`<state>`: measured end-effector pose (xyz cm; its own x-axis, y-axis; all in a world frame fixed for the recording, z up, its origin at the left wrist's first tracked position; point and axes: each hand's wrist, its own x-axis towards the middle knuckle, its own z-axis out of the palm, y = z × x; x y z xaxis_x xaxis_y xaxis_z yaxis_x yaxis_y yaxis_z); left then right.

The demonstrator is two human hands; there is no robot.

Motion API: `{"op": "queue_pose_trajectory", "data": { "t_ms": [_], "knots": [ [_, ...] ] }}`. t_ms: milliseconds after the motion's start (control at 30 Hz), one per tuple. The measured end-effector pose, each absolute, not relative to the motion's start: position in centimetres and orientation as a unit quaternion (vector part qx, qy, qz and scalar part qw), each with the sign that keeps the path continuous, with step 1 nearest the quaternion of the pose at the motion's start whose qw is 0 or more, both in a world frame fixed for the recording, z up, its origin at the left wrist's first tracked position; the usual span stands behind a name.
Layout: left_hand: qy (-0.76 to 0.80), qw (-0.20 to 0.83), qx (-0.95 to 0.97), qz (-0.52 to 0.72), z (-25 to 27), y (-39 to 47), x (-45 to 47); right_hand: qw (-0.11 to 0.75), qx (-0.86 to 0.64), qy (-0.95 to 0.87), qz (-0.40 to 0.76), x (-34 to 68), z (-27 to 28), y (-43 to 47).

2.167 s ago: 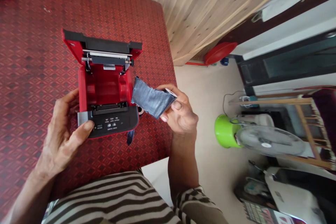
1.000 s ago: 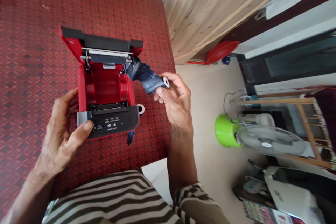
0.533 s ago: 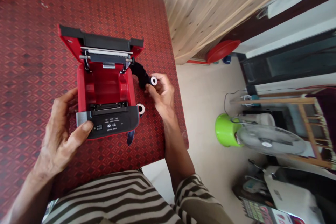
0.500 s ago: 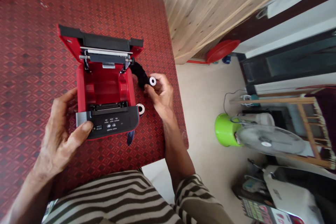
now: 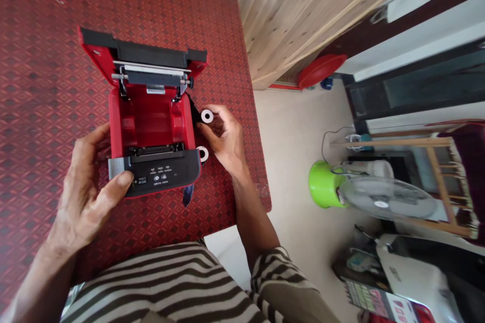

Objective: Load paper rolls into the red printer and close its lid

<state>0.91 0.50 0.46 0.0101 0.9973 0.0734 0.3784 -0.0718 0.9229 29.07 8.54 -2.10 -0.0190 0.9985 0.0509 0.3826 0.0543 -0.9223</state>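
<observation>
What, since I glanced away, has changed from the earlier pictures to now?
The right hand moved left with its roll, close beside the printer; the dark strip is mostly hidden now. Nothing was let go. The left hand stays on the printer, the lid open.

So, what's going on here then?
A person at a red patterned table is steadying a red-and-black machine with the left hand, thumb on its front panel. The machine's lid stands open, showing its red inside. The right hand holds a dark roll with a white ring end, just outside the machine; a second white-ended roll sits close by.
</observation>
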Motion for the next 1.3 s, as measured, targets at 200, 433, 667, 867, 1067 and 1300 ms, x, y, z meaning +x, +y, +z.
{"op": "queue_pose_trajectory", "data": {
  "t_ms": [200,433,667,867,1067,1300],
  "knots": [
    [0.564,0.38,0.606,0.413,0.6,0.7,1.0,0.381,-0.566,-0.614,0.397,29.2,-2.2,8.4],
    [0.551,0.367,0.62,0.42,0.6,0.7,0.9,0.393,-0.586,-0.606,0.367,30.7,-1.7,7.7],
    [0.558,0.364,0.621,0.414,0.6,0.7,1.1,0.299,-0.519,-0.63,0.495,33.0,2.5,3.0],
    [0.566,0.344,0.632,0.403,0.9,0.8,0.9,0.285,-0.522,-0.695,0.405,30.0,0.2,2.3],
    [0.555,0.347,0.636,0.409,0.9,0.8,1.1,0.351,-0.552,-0.627,0.423,30.2,0.2,2.7],
    [0.557,0.358,0.629,0.407,0.9,0.7,1.0,0.478,-0.486,-0.489,0.545,30.0,3.5,3.4]
  ]
}}
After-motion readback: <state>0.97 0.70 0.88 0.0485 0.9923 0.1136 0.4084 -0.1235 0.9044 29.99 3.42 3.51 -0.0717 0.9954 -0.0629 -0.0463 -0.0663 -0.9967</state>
